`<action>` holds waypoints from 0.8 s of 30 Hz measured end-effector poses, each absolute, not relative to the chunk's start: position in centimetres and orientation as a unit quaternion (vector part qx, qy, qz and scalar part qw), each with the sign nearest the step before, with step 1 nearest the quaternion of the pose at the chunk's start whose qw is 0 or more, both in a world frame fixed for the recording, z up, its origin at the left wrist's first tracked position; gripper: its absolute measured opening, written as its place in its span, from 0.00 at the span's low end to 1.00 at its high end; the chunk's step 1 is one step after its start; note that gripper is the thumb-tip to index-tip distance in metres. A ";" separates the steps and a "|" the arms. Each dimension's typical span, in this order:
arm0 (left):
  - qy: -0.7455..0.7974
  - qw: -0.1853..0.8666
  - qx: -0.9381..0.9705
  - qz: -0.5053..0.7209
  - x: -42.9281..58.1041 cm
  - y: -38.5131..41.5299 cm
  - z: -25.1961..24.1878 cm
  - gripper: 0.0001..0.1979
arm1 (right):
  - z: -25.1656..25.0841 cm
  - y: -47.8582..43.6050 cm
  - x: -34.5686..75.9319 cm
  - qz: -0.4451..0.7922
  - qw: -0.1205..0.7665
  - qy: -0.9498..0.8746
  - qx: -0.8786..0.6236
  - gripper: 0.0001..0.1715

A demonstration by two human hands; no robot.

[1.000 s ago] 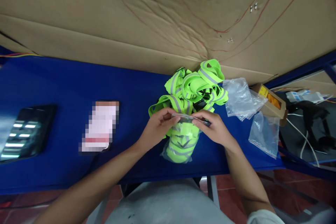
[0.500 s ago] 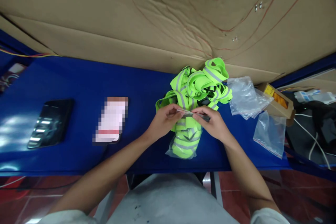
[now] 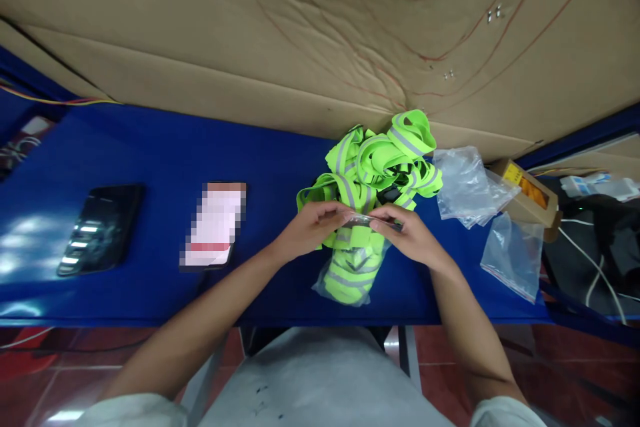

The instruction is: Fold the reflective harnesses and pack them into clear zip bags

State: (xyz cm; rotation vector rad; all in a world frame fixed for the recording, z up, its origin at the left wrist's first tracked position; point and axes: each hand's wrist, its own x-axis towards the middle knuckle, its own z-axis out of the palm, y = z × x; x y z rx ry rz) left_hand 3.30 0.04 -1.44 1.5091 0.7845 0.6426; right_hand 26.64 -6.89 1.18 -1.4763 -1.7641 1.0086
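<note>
A clear plastic bag (image 3: 351, 273) with a folded neon-green strap with grey reflective stripes inside lies near the table's front edge. My left hand (image 3: 320, 227) pinches the left part of the bag's top edge. On the right part of that same edge, the fingers of my right hand (image 3: 403, 232) are closed. The bag's mouth is stretched between both hands and partly covered by the fingertips. Just beyond them is a tangled pile of neon-green reflective straps (image 3: 375, 160), with some black parts among the loops.
Flat clear bags (image 3: 463, 180) lie right of the pile, and a single clear bag (image 3: 515, 253) is nearer. An open cardboard box (image 3: 530, 197) holds something orange. Left on the blue table (image 3: 165, 153) are a phone with a blurred screen (image 3: 215, 223) and a dark glossy device (image 3: 103, 230).
Both hands stay on the bag's top edge, with their fingers shifted slightly. The bag's lower end has swung a little to the left. The pile looks the same.
</note>
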 end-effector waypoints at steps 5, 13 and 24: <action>0.374 0.574 0.672 0.281 2.9 0.5 -1.5 0.17 | 1.6 -6.7 29.1 0.435 0.267 -0.638 -0.577 0.15; 0.367 0.630 0.601 0.326 3.0 0.4 -0.8 0.20 | 0.9 -6.9 27.3 0.390 0.355 -0.633 -0.567 0.12; 0.335 0.617 0.666 0.253 3.1 0.2 -0.6 0.15 | 1.6 -7.1 27.8 0.414 0.289 -0.662 -0.554 0.12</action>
